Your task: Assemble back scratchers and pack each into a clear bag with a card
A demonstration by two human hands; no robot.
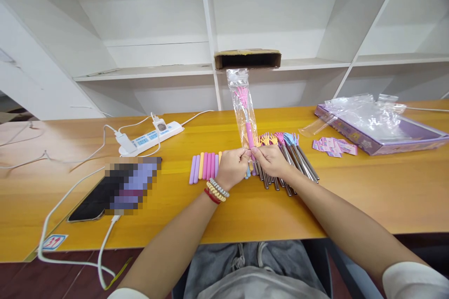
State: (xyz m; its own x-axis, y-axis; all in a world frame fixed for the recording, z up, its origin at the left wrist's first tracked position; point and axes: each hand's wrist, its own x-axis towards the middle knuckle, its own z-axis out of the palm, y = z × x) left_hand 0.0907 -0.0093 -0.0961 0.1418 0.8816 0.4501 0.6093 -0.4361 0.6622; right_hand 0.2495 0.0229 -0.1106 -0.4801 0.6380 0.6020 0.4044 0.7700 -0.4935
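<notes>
A pink back scratcher (249, 131) with a hand-shaped head stands upright inside a clear plastic bag (237, 77), head toward the bag's zip end. My left hand (233, 167) is closed at the bag's lower end. Beside it, my right hand (272, 161) pinches the lower part of the pink handle; the two thumbs nearly meet. Behind and right of my hands lie several metal-shafted back scratchers (302, 161) with yellow, pink, blue and purple heads. Left of my left hand is a row of purple, pink and orange handle grips (206, 166), partly hidden by it.
A purple box tray (414, 144) holding clear bags (372, 114) stands at the right, with small printed cards (335, 146) before it. At the left are a power strip (150, 138), white cables and a partly pixelated phone (91, 198). A cardboard box (248, 52) sits on the shelf.
</notes>
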